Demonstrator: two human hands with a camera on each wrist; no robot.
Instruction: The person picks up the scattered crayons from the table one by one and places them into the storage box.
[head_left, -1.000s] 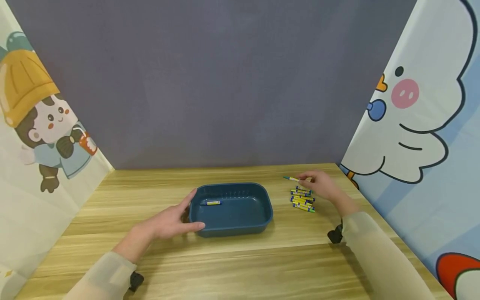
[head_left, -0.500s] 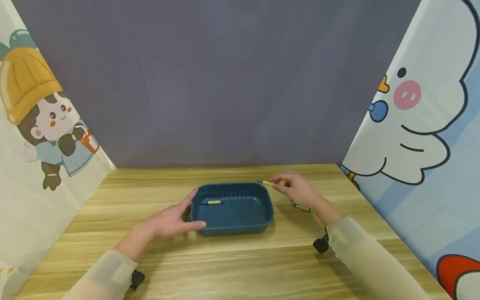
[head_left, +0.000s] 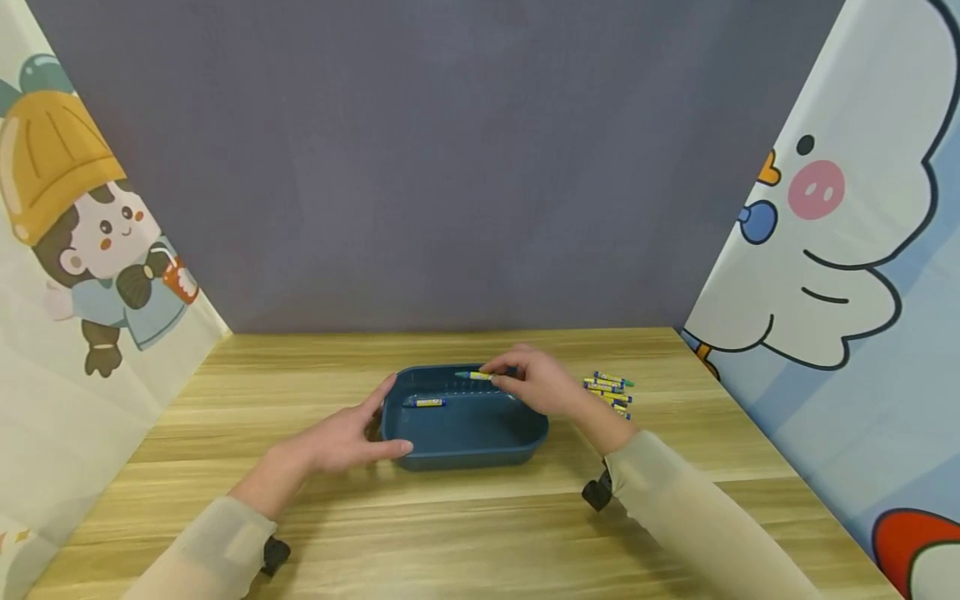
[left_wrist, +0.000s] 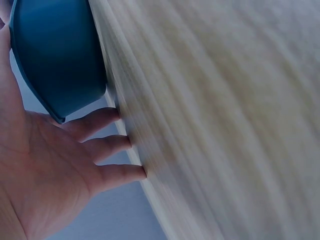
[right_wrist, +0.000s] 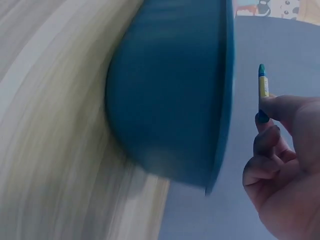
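A dark teal plastic basin (head_left: 465, 454) stands on the wooden table. Its left end is spanned by my left hand (head_left: 337, 442), thumb at the near rim and fingers spread along the side. In the left wrist view, straight fingertips (left_wrist: 135, 172) reach down to the tabletop beside the basin. My right hand (head_left: 536, 383) pinches a green-tipped crayon (head_left: 474, 376) with a yellow wrapper between thumb and fingers, over the basin's far side. The right wrist view shows this crayon (right_wrist: 263, 85) above rim level. Inside the basin lies a dark-blue crayon (head_left: 427, 402) with a yellow wrapper.
Several yellow-wrapped crayons (head_left: 609, 386) lie in a pile on the table, right of the basin, partly hidden by my right forearm. A grey panel (head_left: 450, 167) rises behind the table (head_left: 420, 533). Printed cartoon sheets flank both sides.
My right hand has carried the green-tipped crayon leftward from beside the pile to over the basin. The left hand stays at the basin's left end.
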